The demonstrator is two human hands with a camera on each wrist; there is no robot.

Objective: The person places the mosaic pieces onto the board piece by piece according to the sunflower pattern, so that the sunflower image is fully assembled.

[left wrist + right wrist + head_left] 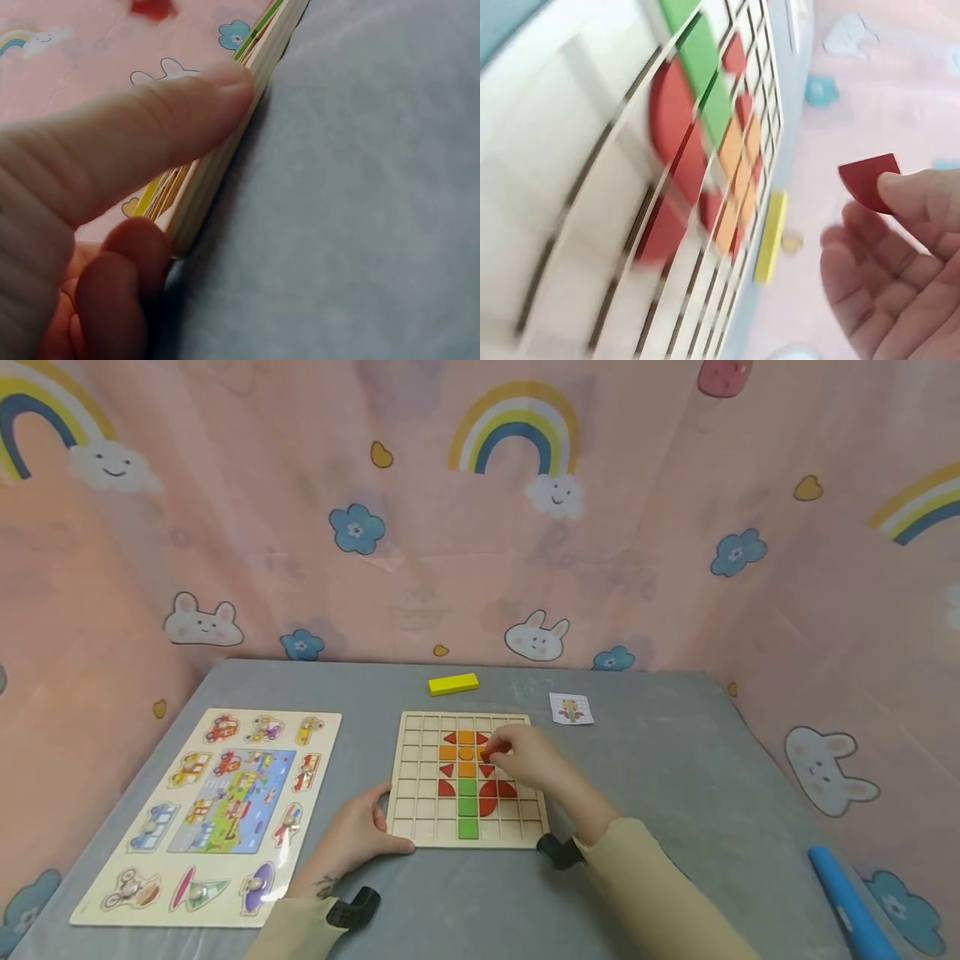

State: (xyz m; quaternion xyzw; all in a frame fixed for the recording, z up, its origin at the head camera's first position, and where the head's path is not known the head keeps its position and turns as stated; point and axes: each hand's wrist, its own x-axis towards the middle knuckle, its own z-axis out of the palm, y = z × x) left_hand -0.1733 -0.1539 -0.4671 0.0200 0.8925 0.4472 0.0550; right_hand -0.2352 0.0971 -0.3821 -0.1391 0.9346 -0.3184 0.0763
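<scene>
A square wooden grid board [420, 827] carries green, orange and red tiles arranged like a plant. My right hand [528, 756] is over the board's right side and pinches a red quarter-circle tile [870, 180] between thumb and finger. The right wrist view shows this tile raised off the board. At the board's near left corner, my left hand [363, 827] holds the board, its thumb along the front edge and its fingers at the left side. A column of green squares [468, 808] leads up to orange tiles [467, 753], with red pieces [488, 797] beside them.
A vehicle puzzle board [157, 885] lies to the left. Behind the grid board are a yellow block [453, 684] and a small pattern card [572, 709]. A blue object [851, 902] is at the right edge. Patterned pink cloth [637, 435] hangs behind the grey table [675, 760].
</scene>
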